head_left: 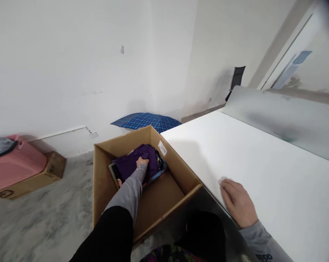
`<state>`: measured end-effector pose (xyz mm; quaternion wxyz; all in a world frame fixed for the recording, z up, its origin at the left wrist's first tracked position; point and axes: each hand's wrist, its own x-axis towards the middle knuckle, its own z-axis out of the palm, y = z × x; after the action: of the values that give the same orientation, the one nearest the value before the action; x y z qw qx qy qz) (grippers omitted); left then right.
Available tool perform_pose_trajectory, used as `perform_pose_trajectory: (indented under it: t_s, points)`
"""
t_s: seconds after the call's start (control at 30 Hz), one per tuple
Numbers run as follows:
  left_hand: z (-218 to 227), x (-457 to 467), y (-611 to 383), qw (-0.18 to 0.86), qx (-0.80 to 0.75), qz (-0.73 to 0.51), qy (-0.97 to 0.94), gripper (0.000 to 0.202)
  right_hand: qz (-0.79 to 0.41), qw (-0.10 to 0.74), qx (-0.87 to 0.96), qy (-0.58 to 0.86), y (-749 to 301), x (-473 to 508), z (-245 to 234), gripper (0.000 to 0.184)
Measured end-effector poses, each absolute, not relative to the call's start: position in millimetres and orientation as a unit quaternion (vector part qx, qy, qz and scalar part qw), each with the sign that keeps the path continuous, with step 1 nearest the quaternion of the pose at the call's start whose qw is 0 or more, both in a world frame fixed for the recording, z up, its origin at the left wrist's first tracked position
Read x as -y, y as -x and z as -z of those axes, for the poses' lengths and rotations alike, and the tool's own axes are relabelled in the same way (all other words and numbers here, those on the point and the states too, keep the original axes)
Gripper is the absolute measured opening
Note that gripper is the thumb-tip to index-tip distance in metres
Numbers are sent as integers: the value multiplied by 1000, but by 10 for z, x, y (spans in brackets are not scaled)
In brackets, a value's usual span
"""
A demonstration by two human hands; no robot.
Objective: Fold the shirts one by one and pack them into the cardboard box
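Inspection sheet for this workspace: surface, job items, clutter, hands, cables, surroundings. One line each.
Surface: white table, frosted panel along one side.
Job's things: purple cloth among other fabrics inside an open cardboard box beside the table.
Clutter: blue checked umbrella behind the box; pink container on another carton.
Hands: left hand on the purple cloth, grip unclear; right hand resting on the table.
Cables: pale line low on the wall, possibly cable or trunking.
Surroundings: white walls, grey floor.

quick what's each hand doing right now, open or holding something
Left hand: fingers curled against the purple cloth; whether it grips cannot be told.
Right hand: open, loosely bent, resting on the white table.
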<state>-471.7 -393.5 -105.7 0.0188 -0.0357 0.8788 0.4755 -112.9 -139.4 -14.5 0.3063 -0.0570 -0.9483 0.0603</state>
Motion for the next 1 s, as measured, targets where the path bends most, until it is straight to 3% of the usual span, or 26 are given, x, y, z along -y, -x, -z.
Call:
perform_pose_trajectory:
  t_s: [0.23, 0.4, 0.5, 0.73, 0.93, 1.0]
  points:
    - [1198, 3562, 4575, -51, -826, -553, -95, 46, -38, 298, 952, 53, 1226, 1373, 140, 23]
    - [1434, 3750, 4579, -111, -853, -509, -24, 46, -44, 297, 953, 44, 1208, 1370, 133, 23]
    - [1535, 3721, 4506, -74, -884, -458, -54, 47, -54, 299, 951, 48, 1200, 1366, 125, 21]
    - [1499, 3320, 4059, 54, -929, -262, -257, 28, -65, 296, 952, 49, 1188, 1357, 127, 21]
    - [1083, 3618, 4640, 147, -932, -145, -298, 28, -72, 285, 954, 64, 1172, 1437, 108, 21]
    - [878, 3918, 5021, 135, -945, -130, -270, 28, -79, 279, 954, 73, 1159, 1463, 101, 20]
